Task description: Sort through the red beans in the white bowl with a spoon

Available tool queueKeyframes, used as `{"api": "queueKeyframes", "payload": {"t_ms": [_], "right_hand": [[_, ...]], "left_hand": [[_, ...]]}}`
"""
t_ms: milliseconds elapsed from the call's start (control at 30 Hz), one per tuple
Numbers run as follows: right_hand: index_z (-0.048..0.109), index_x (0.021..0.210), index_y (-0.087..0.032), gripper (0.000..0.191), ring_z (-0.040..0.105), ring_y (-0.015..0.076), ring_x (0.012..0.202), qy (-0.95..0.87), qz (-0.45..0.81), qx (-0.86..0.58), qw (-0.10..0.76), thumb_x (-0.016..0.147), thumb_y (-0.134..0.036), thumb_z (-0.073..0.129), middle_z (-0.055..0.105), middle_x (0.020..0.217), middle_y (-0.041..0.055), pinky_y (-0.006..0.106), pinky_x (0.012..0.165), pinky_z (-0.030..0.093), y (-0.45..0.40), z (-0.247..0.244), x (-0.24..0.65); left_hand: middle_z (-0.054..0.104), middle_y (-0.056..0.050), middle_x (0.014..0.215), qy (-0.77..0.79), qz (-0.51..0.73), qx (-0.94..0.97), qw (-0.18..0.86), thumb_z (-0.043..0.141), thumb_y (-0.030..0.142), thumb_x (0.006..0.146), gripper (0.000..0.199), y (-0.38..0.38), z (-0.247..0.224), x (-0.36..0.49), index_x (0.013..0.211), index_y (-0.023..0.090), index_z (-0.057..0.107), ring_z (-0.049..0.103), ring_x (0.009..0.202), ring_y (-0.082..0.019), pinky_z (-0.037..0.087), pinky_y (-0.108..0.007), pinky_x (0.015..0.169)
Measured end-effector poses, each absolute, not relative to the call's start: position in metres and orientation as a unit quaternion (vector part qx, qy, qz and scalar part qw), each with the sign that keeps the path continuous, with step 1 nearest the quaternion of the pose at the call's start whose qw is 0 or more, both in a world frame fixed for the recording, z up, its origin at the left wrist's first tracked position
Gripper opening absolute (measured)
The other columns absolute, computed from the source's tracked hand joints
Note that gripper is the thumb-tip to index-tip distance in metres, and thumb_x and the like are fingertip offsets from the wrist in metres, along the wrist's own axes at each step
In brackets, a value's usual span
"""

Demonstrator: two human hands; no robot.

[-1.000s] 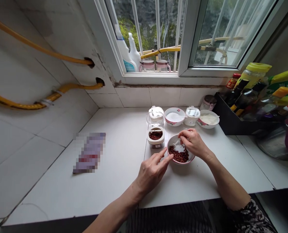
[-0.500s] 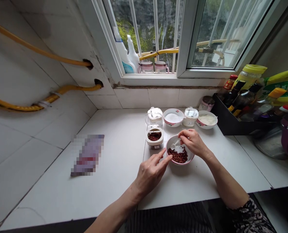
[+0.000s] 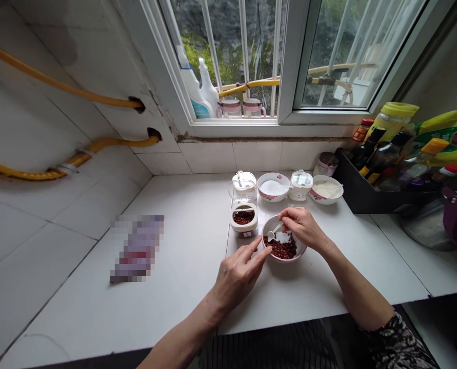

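Observation:
A small white bowl (image 3: pixel 303 247) with a pink rim stands on the counter. Inside it lie reddish-brown peppercorns (image 3: pixel 284 250) and a patch of white granules (image 3: pixel 283 237). My right hand (image 3: pixel 303 228) is closed in a pinch on the handle of a small white spoon (image 3: pixel 272 234), whose tip is down in the bowl among the peppercorns. At the bowl's left side, my left hand (image 3: pixel 236 274) grips the rim with its fingertips. Just behind that hand is a lidded jar (image 3: pixel 244 228), its lid up, filled with similar peppercorns.
Behind are a bowl of white granules (image 3: pixel 273 193), two clear containers, and a bowl of whitish flakes (image 3: pixel 327 197). A black box (image 3: pixel 366 197) of bottles stands right, beside a pot (image 3: pixel 424 230). A blurred purple packet (image 3: pixel 138 251) lies left. The window (image 3: pixel 243 61) is ahead.
The spoon's tip has shifted slightly left and down among the peppercorns as my right hand moves it. My left hand stays at the rim.

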State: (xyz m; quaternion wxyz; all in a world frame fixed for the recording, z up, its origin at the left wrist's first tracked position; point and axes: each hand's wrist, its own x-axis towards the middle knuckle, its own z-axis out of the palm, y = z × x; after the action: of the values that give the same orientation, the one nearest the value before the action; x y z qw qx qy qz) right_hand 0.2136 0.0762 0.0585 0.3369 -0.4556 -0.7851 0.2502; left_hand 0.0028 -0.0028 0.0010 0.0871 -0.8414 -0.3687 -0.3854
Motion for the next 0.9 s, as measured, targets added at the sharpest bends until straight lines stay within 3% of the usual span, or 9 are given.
{"api": "queueKeyframes", "payload": {"t_ms": [167, 567, 733, 900], "right_hand": [[0.063, 0.072, -0.02, 0.018, 0.059, 0.0142, 0.052, -0.74, 0.308, -0.476, 0.363, 0.081, -0.016, 0.048, 0.067, 0.053, -0.0021, 0.027, 0.062, 0.047, 0.077, 0.058, 0.213], [0.065, 0.074, -0.017, 0.016, 0.058, 0.0137, 0.053, -0.629, 0.443, -0.475, 0.427, 0.077, -0.032, 0.058, 0.064, 0.054, -0.0003, 0.027, 0.058, 0.049, 0.08, 0.064, 0.22], [0.065, 0.083, -0.018, 0.025, 0.061, 0.0151, 0.058, -0.612, 0.454, -0.437, 0.478, 0.08, -0.042, 0.062, 0.068, 0.061, 0.0015, 0.03, 0.062, 0.052, 0.082, 0.066, 0.21], [0.064, 0.093, -0.019, 0.016, 0.068, 0.0183, 0.073, -0.703, 0.305, -0.407, 0.497, 0.093, -0.029, 0.052, 0.075, 0.077, 0.0046, 0.037, 0.078, 0.052, 0.071, 0.07, 0.184]], "left_hand": [[0.068, -0.015, 0.121, -0.367, -0.386, -0.841, 0.089, 0.05, 0.013, 0.096, 0.029, -0.003, 0.0, 0.003, 0.12, 0.019, 0.066, 0.07, 0.089, -0.019, 0.058, -0.027, 0.069], [0.069, -0.015, 0.12, -0.367, -0.385, -0.842, 0.09, 0.05, 0.013, 0.096, 0.028, -0.002, 0.001, 0.003, 0.12, 0.019, 0.065, 0.07, 0.089, -0.019, 0.058, -0.027, 0.07], [0.069, -0.015, 0.12, -0.369, -0.384, -0.841, 0.098, 0.049, 0.013, 0.097, 0.028, -0.002, 0.001, 0.004, 0.119, 0.019, 0.066, 0.07, 0.087, -0.019, 0.058, -0.027, 0.068], [0.068, -0.014, 0.121, -0.369, -0.384, -0.84, 0.105, 0.049, 0.014, 0.097, 0.028, -0.001, 0.0, 0.004, 0.118, 0.019, 0.066, 0.07, 0.089, -0.019, 0.058, -0.027, 0.069]]}}
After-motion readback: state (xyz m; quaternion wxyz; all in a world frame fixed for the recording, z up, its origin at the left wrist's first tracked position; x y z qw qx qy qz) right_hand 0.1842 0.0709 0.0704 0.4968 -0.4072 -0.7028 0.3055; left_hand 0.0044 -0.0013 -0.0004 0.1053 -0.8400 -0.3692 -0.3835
